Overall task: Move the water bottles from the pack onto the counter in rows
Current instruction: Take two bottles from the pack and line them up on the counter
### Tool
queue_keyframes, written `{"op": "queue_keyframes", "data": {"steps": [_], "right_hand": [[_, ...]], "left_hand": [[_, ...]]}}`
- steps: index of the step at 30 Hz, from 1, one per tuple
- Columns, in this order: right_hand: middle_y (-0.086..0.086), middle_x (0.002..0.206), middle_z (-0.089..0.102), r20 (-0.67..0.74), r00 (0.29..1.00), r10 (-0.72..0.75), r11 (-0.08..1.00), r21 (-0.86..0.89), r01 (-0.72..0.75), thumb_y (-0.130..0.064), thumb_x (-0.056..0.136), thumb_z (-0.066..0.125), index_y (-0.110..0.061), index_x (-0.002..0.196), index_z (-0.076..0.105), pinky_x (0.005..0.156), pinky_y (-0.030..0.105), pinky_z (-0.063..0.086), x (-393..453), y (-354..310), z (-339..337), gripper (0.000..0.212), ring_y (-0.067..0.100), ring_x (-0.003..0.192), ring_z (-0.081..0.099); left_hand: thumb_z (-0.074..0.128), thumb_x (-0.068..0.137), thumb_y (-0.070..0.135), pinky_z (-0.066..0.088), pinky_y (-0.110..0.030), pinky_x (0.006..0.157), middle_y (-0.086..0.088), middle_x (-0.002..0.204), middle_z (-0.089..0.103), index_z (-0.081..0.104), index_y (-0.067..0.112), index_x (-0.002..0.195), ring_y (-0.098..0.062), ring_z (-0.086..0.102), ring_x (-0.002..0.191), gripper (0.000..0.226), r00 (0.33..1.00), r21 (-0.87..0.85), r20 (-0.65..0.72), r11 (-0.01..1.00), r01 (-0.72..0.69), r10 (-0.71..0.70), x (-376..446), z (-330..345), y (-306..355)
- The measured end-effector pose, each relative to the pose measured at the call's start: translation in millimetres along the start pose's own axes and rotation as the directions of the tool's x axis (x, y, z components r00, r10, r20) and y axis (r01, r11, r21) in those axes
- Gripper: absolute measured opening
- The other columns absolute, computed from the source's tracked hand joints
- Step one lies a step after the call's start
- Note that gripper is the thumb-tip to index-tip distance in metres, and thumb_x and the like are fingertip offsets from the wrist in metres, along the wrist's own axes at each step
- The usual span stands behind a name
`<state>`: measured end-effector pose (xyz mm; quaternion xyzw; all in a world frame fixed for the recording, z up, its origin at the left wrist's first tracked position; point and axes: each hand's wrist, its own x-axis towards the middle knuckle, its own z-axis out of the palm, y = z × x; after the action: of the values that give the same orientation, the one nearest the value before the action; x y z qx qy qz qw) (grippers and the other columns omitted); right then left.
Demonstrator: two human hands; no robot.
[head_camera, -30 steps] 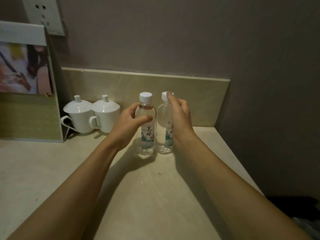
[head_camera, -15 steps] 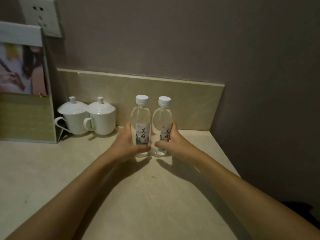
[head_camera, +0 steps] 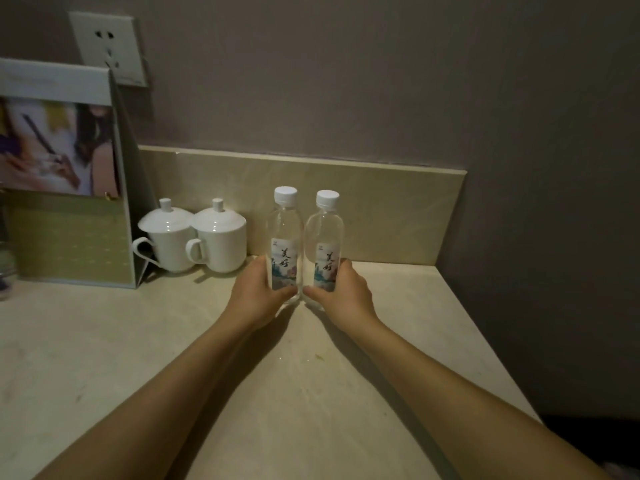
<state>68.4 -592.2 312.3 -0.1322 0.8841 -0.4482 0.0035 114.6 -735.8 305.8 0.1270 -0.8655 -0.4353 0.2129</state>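
Note:
Two clear water bottles with white caps and printed labels stand upright side by side on the beige counter (head_camera: 104, 348), close to the backsplash. My left hand (head_camera: 254, 296) wraps the base of the left bottle (head_camera: 284, 237). My right hand (head_camera: 344, 294) wraps the base of the right bottle (head_camera: 325, 237). The thumbs of both hands nearly meet in front of the bottles. The pack is out of view.
Two white lidded cups (head_camera: 169, 237) (head_camera: 220, 237) stand just left of the bottles. A standing card display (head_camera: 65, 174) sits further left under a wall socket (head_camera: 109, 46). The counter's right edge (head_camera: 485, 330) runs along a dark wall.
Both hands slid down from the bottles' upper parts to their bases. The two bottles now stand closer together and a little nearer the backsplash.

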Motion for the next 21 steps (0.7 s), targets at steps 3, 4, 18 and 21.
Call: {"op": "queue_keyframes", "data": {"steps": [3, 4, 18, 21], "right_hand": [[0.004, 0.128, 0.055, -0.011, 1.0, 0.018, 1.0, -0.018, -0.018, -0.037, 0.078, 0.076, -0.018, 0.12, 0.043, 0.093, 0.049, 0.05, 6, -9, 10, 0.057, 0.027, 0.114, 0.057], [0.004, 0.128, 0.054, -0.01, 1.0, 0.019, 1.0, -0.021, -0.019, -0.036, 0.079, 0.075, -0.018, 0.119, 0.043, 0.093, 0.049, 0.05, 8, -11, 13, 0.055, 0.028, 0.114, 0.056], [0.009, 0.13, 0.05, -0.025, 1.0, -0.004, 0.998, -0.067, 0.003, -0.035, 0.081, 0.074, -0.013, 0.125, 0.044, 0.096, 0.047, 0.047, 40, -19, 31, 0.057, 0.029, 0.117, 0.054], [0.007, 0.131, 0.05, -0.029, 1.0, 0.004, 0.999, -0.054, -0.005, -0.036, 0.082, 0.073, -0.016, 0.125, 0.044, 0.095, 0.046, 0.048, 43, -21, 34, 0.056, 0.028, 0.117, 0.054]], "left_hand": [[0.081, 0.077, 0.021, 0.057, -0.038, 0.086, -0.005, 0.113, 0.061, 0.06, 0.011, 0.118, -0.022, 0.063, 0.103, 0.046, 0.995, 0.116, -0.097, 0.993, 0.035, -0.024, 8, 1, -5], [0.08, 0.077, 0.023, 0.056, -0.042, 0.089, -0.009, 0.115, 0.06, 0.059, 0.01, 0.118, -0.025, 0.063, 0.104, 0.049, 0.991, 0.125, -0.128, 0.99, 0.061, -0.045, 9, 2, -6], [0.079, 0.079, 0.023, 0.048, -0.035, 0.086, -0.011, 0.114, 0.049, 0.05, 0.006, 0.114, -0.029, 0.054, 0.105, 0.049, 0.952, 0.169, -0.295, 0.976, 0.136, -0.081, 19, 0, -6], [0.078, 0.081, 0.024, 0.05, -0.039, 0.09, -0.013, 0.117, 0.049, 0.05, 0.006, 0.116, -0.03, 0.054, 0.108, 0.049, 0.951, 0.183, -0.296, 0.973, 0.143, -0.084, 21, -1, -6]]}}
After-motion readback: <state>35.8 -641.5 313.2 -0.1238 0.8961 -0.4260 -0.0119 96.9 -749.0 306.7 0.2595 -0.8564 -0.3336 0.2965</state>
